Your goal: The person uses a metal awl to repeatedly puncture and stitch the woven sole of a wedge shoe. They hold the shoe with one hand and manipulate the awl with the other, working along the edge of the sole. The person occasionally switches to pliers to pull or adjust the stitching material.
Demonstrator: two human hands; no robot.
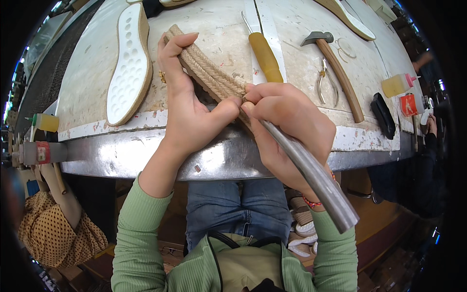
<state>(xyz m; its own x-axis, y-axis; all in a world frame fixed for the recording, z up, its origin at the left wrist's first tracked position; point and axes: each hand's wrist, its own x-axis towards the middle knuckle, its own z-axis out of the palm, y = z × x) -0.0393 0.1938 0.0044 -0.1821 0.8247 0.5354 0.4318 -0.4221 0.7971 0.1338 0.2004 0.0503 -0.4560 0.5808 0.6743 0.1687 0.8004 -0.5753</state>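
Observation:
A braided rope-wrapped shoe sole (210,69) is tilted above the near edge of the worktable. My left hand (187,114) grips it, fingers curled over its far end and thumb pressing near the middle. My right hand (296,129) is closed round a grey metal rod-shaped tool (321,187), whose thick end points down toward my right forearm. The tool's other end is hidden by my fingers. The right fingertips pinch close to the sole's braided edge, beside my left thumb; whether they also hold a strand cannot be made out.
A white dimpled sole (129,63) lies at the left. Beyond my right hand lie a hooked awl with a yellow handle (265,57), a hammer (340,78), nippers (327,86) and a black tray (383,116). Glue bottles (400,85) stand at both sides. Other people sit left and right.

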